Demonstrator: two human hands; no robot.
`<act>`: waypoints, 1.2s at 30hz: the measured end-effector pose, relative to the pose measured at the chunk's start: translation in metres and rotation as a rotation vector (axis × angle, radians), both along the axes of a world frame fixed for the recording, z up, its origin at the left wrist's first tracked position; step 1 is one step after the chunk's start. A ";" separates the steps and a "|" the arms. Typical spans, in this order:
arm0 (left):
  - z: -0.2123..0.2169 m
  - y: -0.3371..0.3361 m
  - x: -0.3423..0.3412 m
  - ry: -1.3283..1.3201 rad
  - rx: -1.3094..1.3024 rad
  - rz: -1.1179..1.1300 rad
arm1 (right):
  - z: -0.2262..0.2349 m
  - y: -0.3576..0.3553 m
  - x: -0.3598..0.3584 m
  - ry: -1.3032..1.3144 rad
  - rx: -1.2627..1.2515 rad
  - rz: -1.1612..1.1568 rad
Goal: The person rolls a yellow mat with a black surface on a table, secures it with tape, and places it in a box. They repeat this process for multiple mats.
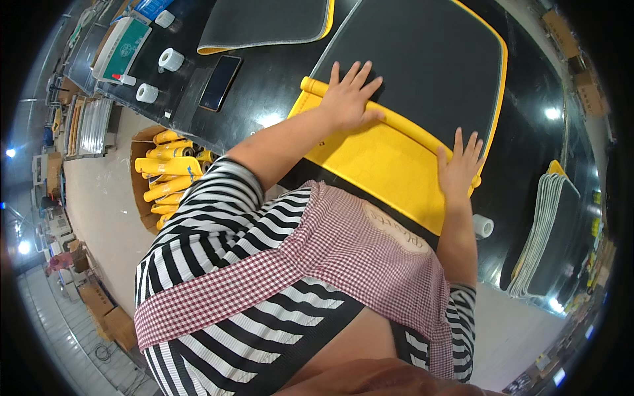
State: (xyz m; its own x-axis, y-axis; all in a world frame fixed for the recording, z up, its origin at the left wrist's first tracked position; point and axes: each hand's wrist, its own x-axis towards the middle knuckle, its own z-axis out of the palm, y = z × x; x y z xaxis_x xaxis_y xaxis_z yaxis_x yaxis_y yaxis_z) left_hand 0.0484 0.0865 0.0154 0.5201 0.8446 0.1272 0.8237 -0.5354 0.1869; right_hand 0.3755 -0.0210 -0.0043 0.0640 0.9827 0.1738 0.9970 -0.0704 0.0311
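Note:
A large mat, dark on its flat far part (422,59) and edged in yellow, lies on the black table in front of me. Its near part shows a yellow face (376,165), with a rounded yellow ridge (411,127) running across between the two areas. My left hand (350,99) rests palm down over the ridge's left part, fingers spread onto the dark surface. Toward the ridge's right end lies my right hand (460,168), its fingers also apart and pointing away from me. Neither hand grips anything; what is under the palms is hidden.
Another dark mat (264,23) lies folded at the back. A phone (220,83), white rolls (171,60) and a green-and-white box (123,49) are at left. Stacked mats (538,231) and a white roll (483,226) sit right. Rolled yellow mats fill a floor carton (142,142).

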 end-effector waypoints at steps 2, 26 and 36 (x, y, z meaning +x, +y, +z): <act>-0.002 0.057 0.030 0.082 -0.037 0.024 | -0.005 0.042 0.024 0.027 0.073 -0.025; 0.014 0.128 0.058 0.085 -0.045 -0.060 | 0.025 0.140 0.028 0.143 -0.036 0.222; 0.009 0.047 0.024 0.058 -0.014 -0.171 | 0.008 0.046 0.009 0.223 0.148 0.354</act>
State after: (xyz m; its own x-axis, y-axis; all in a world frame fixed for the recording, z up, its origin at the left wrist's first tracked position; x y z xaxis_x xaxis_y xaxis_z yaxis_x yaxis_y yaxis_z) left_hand 0.0725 0.1334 0.0241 0.6622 0.7449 0.0814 0.7307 -0.6660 0.1498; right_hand 0.3842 0.0250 0.0037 -0.2206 0.9161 0.3348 0.9416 0.2895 -0.1717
